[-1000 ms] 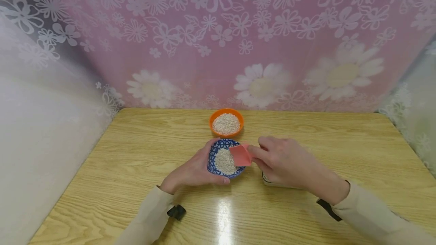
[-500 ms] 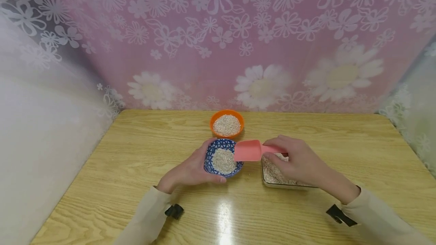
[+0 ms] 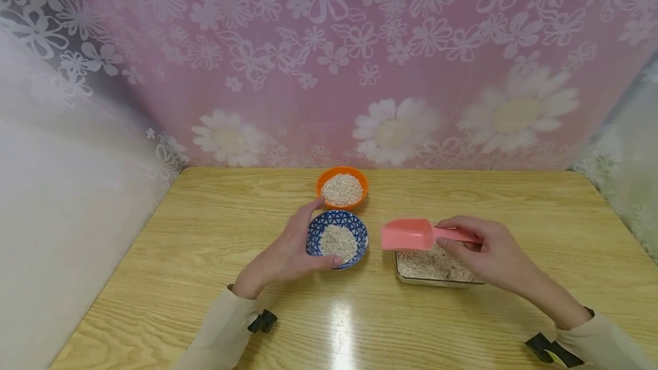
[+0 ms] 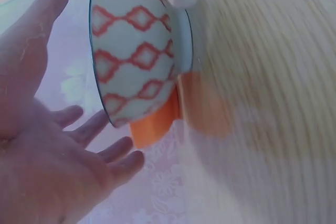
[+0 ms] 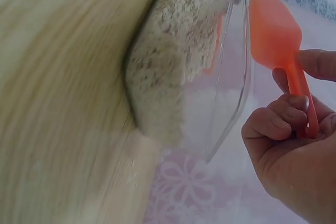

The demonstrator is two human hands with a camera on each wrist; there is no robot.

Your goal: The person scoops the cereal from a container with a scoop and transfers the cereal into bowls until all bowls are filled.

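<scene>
A blue-patterned bowl (image 3: 362, 233) holding pale oat flakes (image 3: 338, 242) stands on the table; its outer wall shows red diamonds in the left wrist view. My left hand (image 3: 285, 253) is around its left side, fingers spread and relaxed. In the left wrist view the palm (image 4: 58, 161) faces the bowl (image 4: 131, 51), with a gap from most of the wall. My right hand (image 3: 498, 253) pinches the handle of a pink scoop (image 3: 408, 234) between thumb and fingers. The scoop is over the far left edge of a clear rectangular container (image 3: 439, 283) of flakes.
An orange bowl (image 3: 320, 186) of flakes stands just behind the blue one. The wooden table (image 3: 205, 233) ends at a flowered pink curtain (image 3: 308, 90) at the back. A few crumbs lie between bowl and container.
My right hand has drawn the scoop rightward, from over the blue bowl to above the container, and levelled it. My left hand has loosened from the bowl, which now sits upright on the table.
</scene>
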